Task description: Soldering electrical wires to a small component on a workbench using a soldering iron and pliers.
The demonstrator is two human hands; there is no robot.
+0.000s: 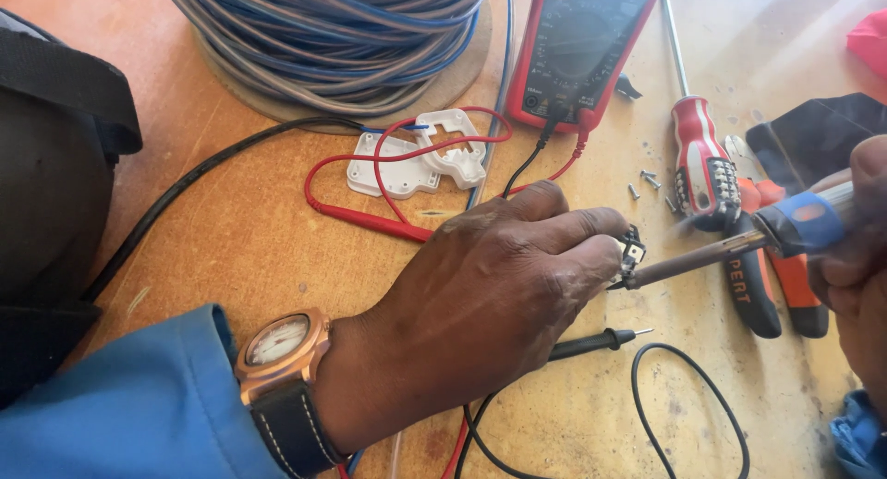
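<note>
Small black component point(634, 248) pinched in left hand point(490, 294), soldering iron point(711, 253) tip touching

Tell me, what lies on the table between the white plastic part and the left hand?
In the head view, the red test probe and its red lead lie between the white plastic part and the left hand.

Electrical workshop: multimeter point(584, 49), cable coil point(337, 36)

We see a matt, scuffed wooden tabletop point(259, 239), a dull metal soldering iron shaft point(698, 259), a glossy red plastic multimeter case point(528, 91) far off, white matt plastic socket parts point(420, 156), and a blue cloth sleeve point(139, 405) near left.
</note>
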